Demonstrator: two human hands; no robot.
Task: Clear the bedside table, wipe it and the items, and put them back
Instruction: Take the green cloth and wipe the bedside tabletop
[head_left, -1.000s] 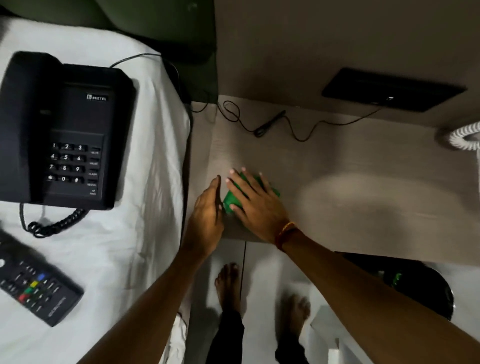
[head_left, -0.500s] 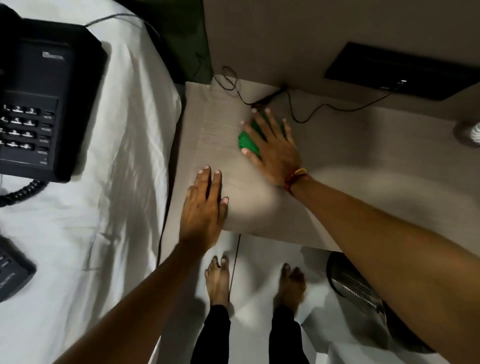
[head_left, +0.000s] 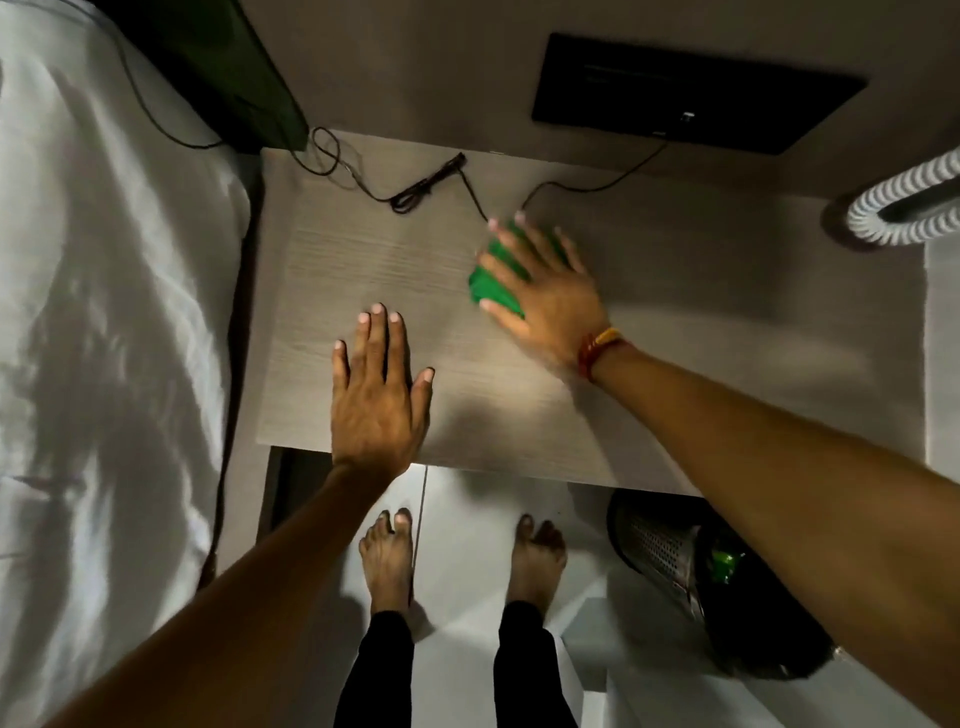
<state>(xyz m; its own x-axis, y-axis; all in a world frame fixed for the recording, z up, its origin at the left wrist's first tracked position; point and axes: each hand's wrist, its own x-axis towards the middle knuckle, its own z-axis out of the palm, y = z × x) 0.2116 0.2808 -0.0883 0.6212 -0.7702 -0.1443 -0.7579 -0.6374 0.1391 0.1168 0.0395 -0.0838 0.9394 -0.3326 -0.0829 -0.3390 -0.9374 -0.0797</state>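
Note:
The light wooden bedside table (head_left: 727, 332) fills the middle of the view. My right hand (head_left: 545, 296) lies flat on a green cloth (head_left: 491, 286), pressing it on the tabletop near the middle, just below a thin black cable (head_left: 415, 195). The cloth shows between and left of the fingers; most of it is hidden under the palm. My left hand (head_left: 379, 395) rests flat, fingers together, on the table's front left part with nothing in it. The phone and the remote are out of view.
A white-sheeted bed (head_left: 104, 364) borders the table on the left. A black wall panel (head_left: 691, 88) sits above the table, a white coiled cord (head_left: 904, 208) at its right edge. A metal mesh bin (head_left: 691, 566) stands on the floor below right, beside my bare feet (head_left: 389, 556).
My right hand slid the green cloth from the table's front left towards the back, then to the right. My left hand settled flat on the front. The view shifted right, off the phone.

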